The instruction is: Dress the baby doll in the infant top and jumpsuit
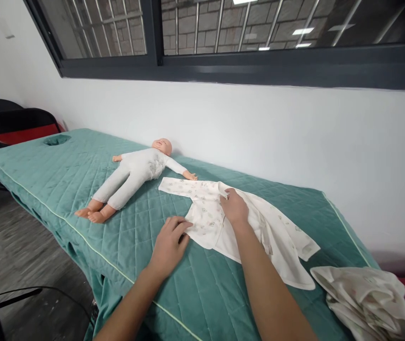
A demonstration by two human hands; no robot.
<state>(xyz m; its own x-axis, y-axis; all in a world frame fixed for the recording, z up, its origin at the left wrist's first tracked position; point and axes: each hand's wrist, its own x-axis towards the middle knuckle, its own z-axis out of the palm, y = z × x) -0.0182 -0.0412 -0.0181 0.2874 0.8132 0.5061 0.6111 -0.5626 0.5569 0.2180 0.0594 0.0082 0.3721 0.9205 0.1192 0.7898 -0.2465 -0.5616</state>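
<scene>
A white baby shirt with a small print lies spread on the green quilted bed cover. One sleeve points left and the other side is folded and rumpled to the right. My right hand is closed on the fabric by the neckline. At the shirt's lower left edge rests my left hand, fingertips touching the cloth and thumb apart from the index finger. Beyond the shirt a baby doll in a white bodysuit lies on its back, its head toward the wall and one hand near the shirt's sleeve.
A crumpled patterned white cloth lies at the bed's right front. The green bed cover has a round hole at its far left end. Black and red chairs stand behind that end. A white wall and barred window run along the back.
</scene>
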